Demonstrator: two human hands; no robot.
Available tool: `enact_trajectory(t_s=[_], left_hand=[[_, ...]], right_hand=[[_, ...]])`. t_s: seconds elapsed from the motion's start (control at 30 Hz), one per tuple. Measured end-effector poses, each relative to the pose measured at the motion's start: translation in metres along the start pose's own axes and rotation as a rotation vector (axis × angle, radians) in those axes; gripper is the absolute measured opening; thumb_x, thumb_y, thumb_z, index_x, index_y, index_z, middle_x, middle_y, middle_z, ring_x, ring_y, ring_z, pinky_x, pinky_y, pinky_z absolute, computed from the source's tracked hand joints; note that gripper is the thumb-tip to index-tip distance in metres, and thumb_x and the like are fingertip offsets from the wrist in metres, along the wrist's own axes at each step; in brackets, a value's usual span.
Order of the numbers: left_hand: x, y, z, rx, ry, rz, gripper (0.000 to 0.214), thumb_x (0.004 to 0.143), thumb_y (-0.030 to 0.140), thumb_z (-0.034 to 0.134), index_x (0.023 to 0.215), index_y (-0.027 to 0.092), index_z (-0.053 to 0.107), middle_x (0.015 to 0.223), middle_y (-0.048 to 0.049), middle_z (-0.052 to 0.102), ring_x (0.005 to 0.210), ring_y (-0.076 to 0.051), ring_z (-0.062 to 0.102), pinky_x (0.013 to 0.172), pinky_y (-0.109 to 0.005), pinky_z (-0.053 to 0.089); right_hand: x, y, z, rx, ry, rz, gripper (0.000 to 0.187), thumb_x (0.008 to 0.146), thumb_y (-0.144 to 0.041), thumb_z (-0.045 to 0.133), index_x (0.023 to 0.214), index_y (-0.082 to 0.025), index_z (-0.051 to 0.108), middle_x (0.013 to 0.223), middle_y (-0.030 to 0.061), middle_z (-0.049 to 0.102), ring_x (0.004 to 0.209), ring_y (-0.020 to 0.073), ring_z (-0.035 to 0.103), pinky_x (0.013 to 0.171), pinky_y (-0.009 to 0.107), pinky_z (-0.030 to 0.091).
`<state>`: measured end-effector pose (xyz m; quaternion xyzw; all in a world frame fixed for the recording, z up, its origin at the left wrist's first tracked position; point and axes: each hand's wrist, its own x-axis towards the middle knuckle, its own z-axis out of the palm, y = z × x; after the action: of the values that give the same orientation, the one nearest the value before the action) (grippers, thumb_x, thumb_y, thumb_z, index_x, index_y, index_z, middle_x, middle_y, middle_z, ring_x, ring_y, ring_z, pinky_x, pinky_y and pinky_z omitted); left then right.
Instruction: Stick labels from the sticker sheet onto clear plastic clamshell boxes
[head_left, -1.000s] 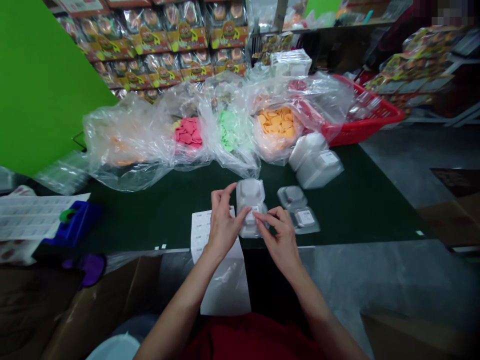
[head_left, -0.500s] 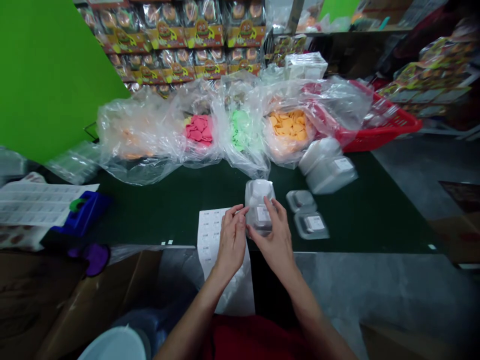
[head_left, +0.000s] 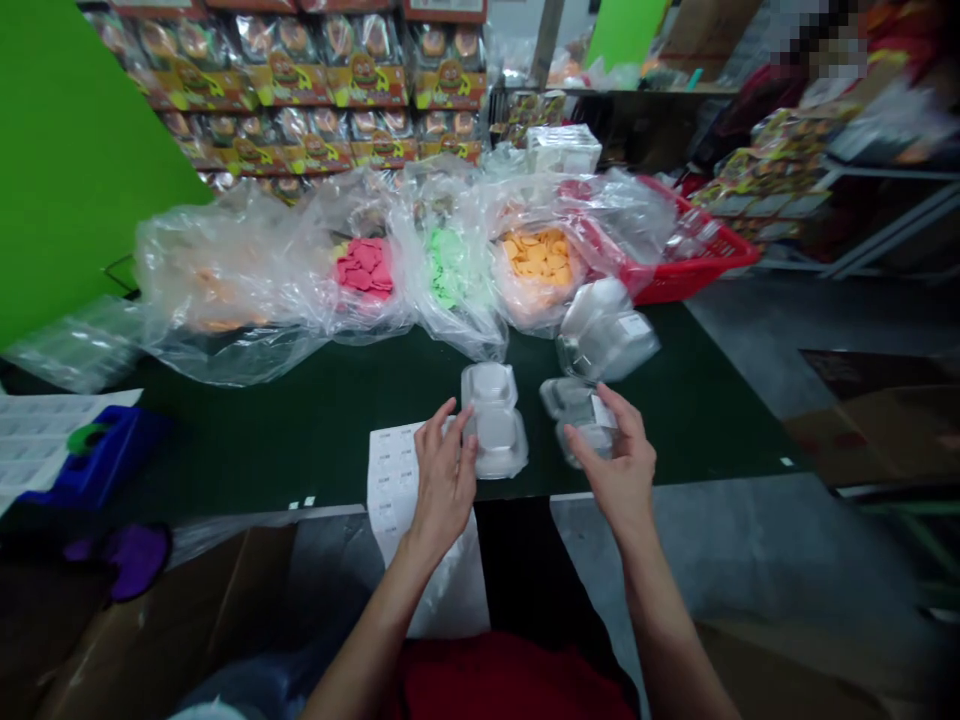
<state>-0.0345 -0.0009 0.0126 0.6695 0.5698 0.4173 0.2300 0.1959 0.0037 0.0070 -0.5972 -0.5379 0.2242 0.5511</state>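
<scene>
A stack of clear plastic clamshell containers (head_left: 499, 440) stands near the front edge of the dark green table. Along its left side is my left hand (head_left: 444, 475), fingers apart and the fingertips at the rim. To the right, my right hand (head_left: 626, 455) grips a clear plastic container with a white label (head_left: 602, 410) between thumb and fingers. That container is over another spot on the table; whether others lie under it I cannot tell. A sheet of printed labels (head_left: 390, 470) hangs over the table edge, partly behind my left hand and forearm.
Plastic bags hold pink pieces (head_left: 365, 268), green pieces (head_left: 444, 268) and orange pieces (head_left: 538, 258). Behind the right hand lie more clear containers (head_left: 611, 340). A red basket (head_left: 701, 265) stands back right, a blue tape dispenser (head_left: 112, 450) left. Packaged toy burgers (head_left: 285, 75) are stacked behind.
My right hand has moved right from the middle stack with the labelled container. The middle stack now shows no label on top. My left hand stays beside it. The view has shifted.
</scene>
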Motion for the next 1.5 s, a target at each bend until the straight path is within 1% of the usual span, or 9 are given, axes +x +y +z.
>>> enact_trajectory(t_s=[0.23,0.37,0.47,0.57,0.73,0.9,1.0,1.23,1.5], left_hand=[[-0.002,-0.009,-0.016,-0.014,0.083,-0.034,0.035,0.111,0.04,0.048,0.14,0.027,0.061,0.148,-0.0123,0.059,0.14,-0.028,0.052,0.116,-0.051,0.045],[-0.01,-0.028,-0.043,0.069,0.139,-0.059,0.034,0.11,0.038,0.047,0.138,0.026,0.063,0.146,-0.0118,0.062,0.139,-0.027,0.055,0.118,-0.05,0.043],[-0.028,-0.056,-0.072,0.147,0.151,-0.102,0.032,0.109,0.037,0.047,0.129,0.024,0.069,0.135,-0.0112,0.07,0.13,-0.027,0.063,0.114,-0.049,0.048],[-0.056,-0.087,-0.097,0.231,0.049,-0.127,0.03,0.108,0.035,0.049,0.118,0.023,0.075,0.129,-0.0109,0.075,0.124,-0.027,0.068,0.111,-0.05,0.051],[-0.096,-0.113,-0.101,0.331,-0.154,-0.082,0.034,0.107,0.029,0.051,0.135,0.025,0.07,0.148,-0.0115,0.068,0.146,-0.03,0.057,0.117,-0.057,0.043],[-0.101,-0.114,-0.085,0.4,-0.197,-0.068,0.04,0.108,0.024,0.048,0.145,0.026,0.063,0.156,-0.0133,0.061,0.156,-0.031,0.045,0.12,-0.061,0.034],[-0.102,-0.108,-0.09,0.347,-0.165,-0.059,0.039,0.108,0.023,0.048,0.143,0.026,0.065,0.154,-0.0122,0.063,0.154,-0.029,0.047,0.12,-0.058,0.036],[-0.129,-0.076,-0.119,0.354,0.017,-0.002,0.015,0.101,0.031,0.069,0.113,0.024,0.077,0.116,-0.0066,0.082,0.118,-0.027,0.071,0.102,-0.046,0.048],[-0.128,-0.074,-0.111,0.387,0.006,0.043,0.016,0.103,0.025,0.066,0.115,0.023,0.078,0.112,-0.0059,0.083,0.102,-0.023,0.074,0.094,-0.042,0.048]], right_hand=[[0.006,0.084,-0.027,-0.466,-0.176,-0.084,0.055,0.09,-0.045,0.069,0.142,-0.026,0.065,0.15,0.0156,0.059,0.141,0.0388,0.056,0.124,0.078,0.02],[-0.003,0.071,-0.034,-0.501,-0.223,-0.052,0.067,0.089,-0.056,0.072,0.149,-0.027,0.061,0.163,0.0185,0.048,0.152,0.0476,0.042,0.119,0.086,0.015],[-0.028,0.041,-0.033,-0.387,-0.119,-0.016,0.06,0.091,-0.058,0.073,0.143,-0.028,0.067,0.162,0.0167,0.051,0.153,0.0446,0.042,0.123,0.075,0.027],[-0.068,0.022,-0.014,-0.093,-0.394,0.274,0.038,0.094,-0.054,0.072,0.119,-0.026,0.08,0.129,0.0151,0.077,0.121,0.0377,0.071,0.107,0.06,0.053],[-0.115,0.025,0.054,0.364,-0.919,0.708,0.05,0.072,-0.055,0.092,0.104,-0.019,0.083,0.105,0.0124,0.084,0.104,0.0365,0.077,0.097,0.055,0.06],[-0.127,0.017,0.107,0.658,-1.028,0.889,0.069,0.054,-0.04,0.102,0.117,-0.023,0.08,0.115,0.0111,0.083,0.11,0.0343,0.077,0.102,0.052,0.057],[-0.136,0.012,0.122,0.703,-1.097,1.009,0.059,0.052,-0.035,0.098,0.107,-0.022,0.081,0.104,0.0092,0.084,0.106,0.0343,0.077,0.104,0.053,0.055],[-0.154,0.018,0.132,0.777,-1.011,1.25,0.047,0.053,-0.018,0.079,0.099,-0.018,0.081,0.1,0.0084,0.084,0.099,0.0308,0.073,0.096,0.042,0.054],[-0.142,0.0,0.133,0.7,-1.003,1.18,0.044,0.056,-0.021,0.076,0.099,-0.021,0.082,0.098,0.0058,0.084,0.098,0.0313,0.074,0.097,0.043,0.056]])
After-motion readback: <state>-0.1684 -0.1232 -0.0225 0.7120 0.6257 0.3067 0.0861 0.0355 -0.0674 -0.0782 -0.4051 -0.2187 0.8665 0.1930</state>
